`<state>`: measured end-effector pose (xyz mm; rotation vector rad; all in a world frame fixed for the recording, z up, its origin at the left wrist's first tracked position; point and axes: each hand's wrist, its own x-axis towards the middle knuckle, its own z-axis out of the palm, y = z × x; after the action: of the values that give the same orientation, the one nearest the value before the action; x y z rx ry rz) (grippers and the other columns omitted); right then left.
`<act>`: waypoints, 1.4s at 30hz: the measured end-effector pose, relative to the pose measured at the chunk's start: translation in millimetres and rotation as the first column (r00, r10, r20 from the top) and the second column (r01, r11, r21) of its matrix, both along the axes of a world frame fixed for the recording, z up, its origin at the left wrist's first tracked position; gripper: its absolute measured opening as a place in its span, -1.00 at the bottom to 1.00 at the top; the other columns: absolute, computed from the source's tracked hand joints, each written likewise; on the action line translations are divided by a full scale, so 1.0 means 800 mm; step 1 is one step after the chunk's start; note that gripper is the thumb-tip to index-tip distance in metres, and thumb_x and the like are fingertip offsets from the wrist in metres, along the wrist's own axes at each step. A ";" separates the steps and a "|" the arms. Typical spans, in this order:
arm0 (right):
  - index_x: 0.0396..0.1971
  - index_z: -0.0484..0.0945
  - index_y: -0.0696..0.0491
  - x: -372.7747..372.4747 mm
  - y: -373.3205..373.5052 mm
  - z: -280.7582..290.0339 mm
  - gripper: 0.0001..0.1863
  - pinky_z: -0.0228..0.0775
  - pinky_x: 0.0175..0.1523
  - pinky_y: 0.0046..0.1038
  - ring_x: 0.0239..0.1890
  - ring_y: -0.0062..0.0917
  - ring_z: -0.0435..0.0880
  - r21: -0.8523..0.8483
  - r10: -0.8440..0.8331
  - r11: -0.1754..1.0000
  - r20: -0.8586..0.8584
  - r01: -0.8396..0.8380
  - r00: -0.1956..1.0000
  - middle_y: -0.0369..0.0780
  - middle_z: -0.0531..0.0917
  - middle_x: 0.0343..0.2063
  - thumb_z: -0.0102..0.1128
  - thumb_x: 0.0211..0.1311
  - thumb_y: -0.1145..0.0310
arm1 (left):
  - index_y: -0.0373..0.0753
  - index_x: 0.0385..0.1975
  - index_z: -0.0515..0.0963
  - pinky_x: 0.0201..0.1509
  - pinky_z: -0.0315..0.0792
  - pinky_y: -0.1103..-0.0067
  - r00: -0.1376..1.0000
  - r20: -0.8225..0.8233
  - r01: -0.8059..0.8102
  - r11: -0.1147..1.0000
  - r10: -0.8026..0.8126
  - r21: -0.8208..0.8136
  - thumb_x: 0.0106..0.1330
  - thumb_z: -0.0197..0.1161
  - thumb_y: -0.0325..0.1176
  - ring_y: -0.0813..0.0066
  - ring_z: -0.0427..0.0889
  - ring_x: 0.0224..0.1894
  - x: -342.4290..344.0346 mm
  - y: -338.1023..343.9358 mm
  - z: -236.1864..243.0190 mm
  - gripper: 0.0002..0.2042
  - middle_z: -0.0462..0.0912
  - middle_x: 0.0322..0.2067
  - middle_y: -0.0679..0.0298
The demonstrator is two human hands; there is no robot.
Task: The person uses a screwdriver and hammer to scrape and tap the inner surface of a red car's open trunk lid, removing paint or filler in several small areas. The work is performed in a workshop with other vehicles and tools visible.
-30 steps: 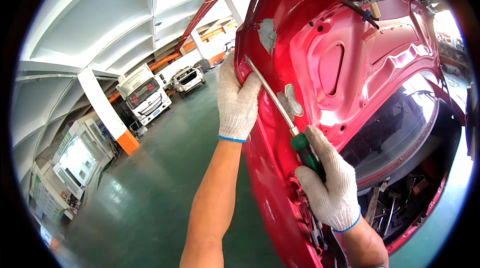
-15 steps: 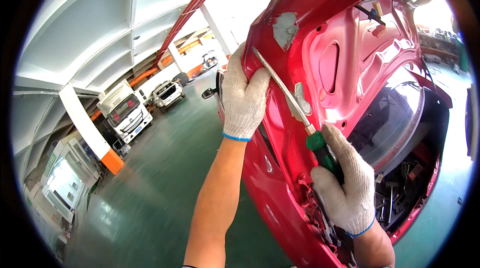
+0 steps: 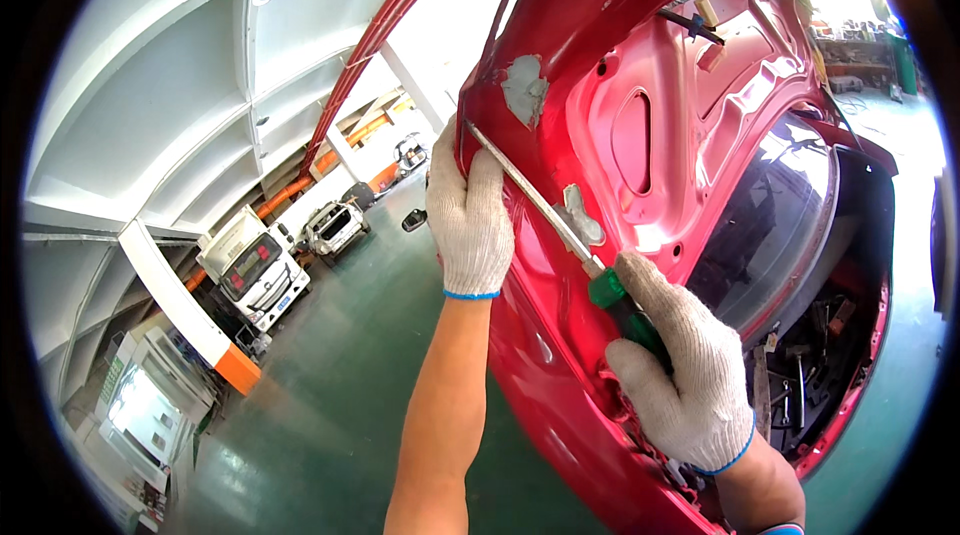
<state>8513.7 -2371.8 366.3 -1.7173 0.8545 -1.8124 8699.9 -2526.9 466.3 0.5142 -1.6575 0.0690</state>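
Note:
My right hand (image 3: 680,390) is closed round the green-and-black handle of a screwdriver (image 3: 540,201). Its long metal shaft runs diagonally up-left across the red car body panel (image 3: 540,385), its tip at the panel's edge beside my left hand (image 3: 470,220). My gloved left hand is closed over that edge, fingertips hidden behind it, thumb beside the shaft. Grey bare patches (image 3: 525,90) mark the red paint. A raised red lid (image 3: 735,55) shows its pressed inner side, with dark glass (image 3: 745,225) below.
Loose tools (image 3: 800,385) lie in the dark recess at lower right. Across the green floor (image 3: 330,435) at left are a white truck (image 3: 255,270), a damaged white car (image 3: 335,225) and an orange-and-white pillar (image 3: 180,295). A cluttered bench (image 3: 850,55) stands at far right.
The view has shifted, so the truck and pillar sit lower in the picture and more of the bench shows at right. Both hands keep their grips, with the screwdriver tip still at the edge.

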 end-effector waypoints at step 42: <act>0.33 0.50 0.30 -0.103 -0.050 0.075 -0.36 0.36 -0.54 -0.63 -0.66 -0.75 0.50 0.274 0.316 0.912 0.004 -0.305 0.949 -0.32 0.58 -0.57 0.20 0.19 0.47 | -0.48 0.34 0.39 0.26 0.46 0.46 0.997 -0.068 0.036 0.995 -0.030 0.096 0.55 0.08 -0.42 0.41 0.58 0.06 -0.006 0.006 -0.006 -0.57 0.65 0.05 0.08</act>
<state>8431.2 -2411.5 425.9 -1.6114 0.7555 -1.3866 8695.4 -2522.1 461.1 0.5571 -1.6093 -0.0532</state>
